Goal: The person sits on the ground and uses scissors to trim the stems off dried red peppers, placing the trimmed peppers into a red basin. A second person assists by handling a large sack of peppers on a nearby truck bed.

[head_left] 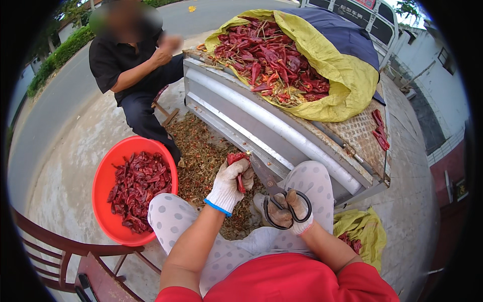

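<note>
My left hand (228, 186), in a white work glove with a blue cuff, is closed around a dried red chili pepper (237, 160). The pepper's pale stem end points up and right, close to the blades. My right hand (292, 211), in a soiled glove, grips the black-handled scissors (273, 189), fingers through the loops. The blades point up and left toward the stem; whether they touch it I cannot tell. To the left, a red plastic basin (100, 201) holds many dried red peppers (138, 189).
A yellow woven sack (347, 95) full of peppers lies open on a metal truck bed (282, 146). Stem scraps (196, 151) cover the ground below. A person (136, 65) in dark clothes sits far left. A wooden chair (65, 246) stands near left; another yellow sack (370, 231) lies right.
</note>
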The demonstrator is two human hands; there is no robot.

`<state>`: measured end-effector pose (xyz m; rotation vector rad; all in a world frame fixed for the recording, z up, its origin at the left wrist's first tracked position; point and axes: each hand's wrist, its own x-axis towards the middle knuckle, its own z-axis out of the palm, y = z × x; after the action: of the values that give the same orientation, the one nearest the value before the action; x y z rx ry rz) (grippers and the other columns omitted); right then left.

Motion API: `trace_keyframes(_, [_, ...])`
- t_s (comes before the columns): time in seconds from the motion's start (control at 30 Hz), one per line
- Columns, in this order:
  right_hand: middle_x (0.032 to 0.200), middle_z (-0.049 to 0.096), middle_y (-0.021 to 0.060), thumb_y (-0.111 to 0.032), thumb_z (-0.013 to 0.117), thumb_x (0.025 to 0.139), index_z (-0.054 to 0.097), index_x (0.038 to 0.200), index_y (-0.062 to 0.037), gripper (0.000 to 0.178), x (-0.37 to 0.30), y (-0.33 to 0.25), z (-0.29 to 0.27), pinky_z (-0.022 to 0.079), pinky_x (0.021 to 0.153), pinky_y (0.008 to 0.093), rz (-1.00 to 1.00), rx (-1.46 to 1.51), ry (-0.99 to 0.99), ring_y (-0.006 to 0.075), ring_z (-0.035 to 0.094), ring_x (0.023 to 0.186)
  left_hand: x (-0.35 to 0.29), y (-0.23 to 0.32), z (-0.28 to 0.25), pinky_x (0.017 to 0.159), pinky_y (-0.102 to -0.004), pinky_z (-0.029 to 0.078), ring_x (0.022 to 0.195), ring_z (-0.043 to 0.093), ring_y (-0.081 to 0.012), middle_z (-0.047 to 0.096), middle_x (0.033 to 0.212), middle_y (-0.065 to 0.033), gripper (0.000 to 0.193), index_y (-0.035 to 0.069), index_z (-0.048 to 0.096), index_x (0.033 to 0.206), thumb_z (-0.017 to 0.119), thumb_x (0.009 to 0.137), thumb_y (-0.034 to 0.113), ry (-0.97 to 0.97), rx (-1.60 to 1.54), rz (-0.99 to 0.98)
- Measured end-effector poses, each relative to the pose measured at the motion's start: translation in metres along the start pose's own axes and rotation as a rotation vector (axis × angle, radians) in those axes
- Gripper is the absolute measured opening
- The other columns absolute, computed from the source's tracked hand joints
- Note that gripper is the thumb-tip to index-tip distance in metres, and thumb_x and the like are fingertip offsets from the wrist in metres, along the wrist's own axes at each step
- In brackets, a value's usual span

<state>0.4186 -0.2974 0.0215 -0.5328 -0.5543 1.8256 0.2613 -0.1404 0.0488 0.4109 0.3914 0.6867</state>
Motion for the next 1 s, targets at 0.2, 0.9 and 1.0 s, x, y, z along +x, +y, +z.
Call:
trace_keyframes(0.2, [0.075,0.061,0.0083,-0.046,0.079,0.071,0.063,0.100,-0.0024,0.054,-0.009,-0.085,0.032,0.048,0.059,0.0311,-0.310,-1.610,0.646,0.0219,0.057,0.063,-0.006,-0.001,-0.005,0.045,-0.0272,0.032,0.051,0.043,-0.0116,0.050,0.065,-0.0022,0.012,0.006,0.056,0.093,0.063,0.086,0.013,0.090,0.100,-0.057])
trace_keyframes(0.9, [0.096,0.067,0.0147,-0.049,0.074,0.068,0.062,0.115,-0.0086,0.063,0.010,-0.111,0.068,0.048,0.085,0.0445,0.051,-2.515,0.322,0.0332,0.063,0.095,-0.013,-0.005,-0.008,0.045,-0.0277,0.035,0.053,0.048,-0.0154,0.058,0.075,-0.0103,0.034,-0.003,0.056,0.112,0.057,0.077,-0.004,-0.130,0.049,-0.197])
trace_keyframes(1.0, [0.085,0.067,0.0162,-0.049,0.075,0.069,0.063,0.109,-0.0073,0.059,0.006,-0.107,0.054,0.050,0.079,0.0447,-0.012,-2.439,0.293,0.0354,0.064,0.084,-0.012,-0.004,-0.010,0.044,-0.0270,0.032,0.052,0.046,-0.0133,0.055,0.070,-0.0078,0.032,-0.003,0.057,0.110,0.057,0.078,-0.002,-0.194,0.033,-0.216])
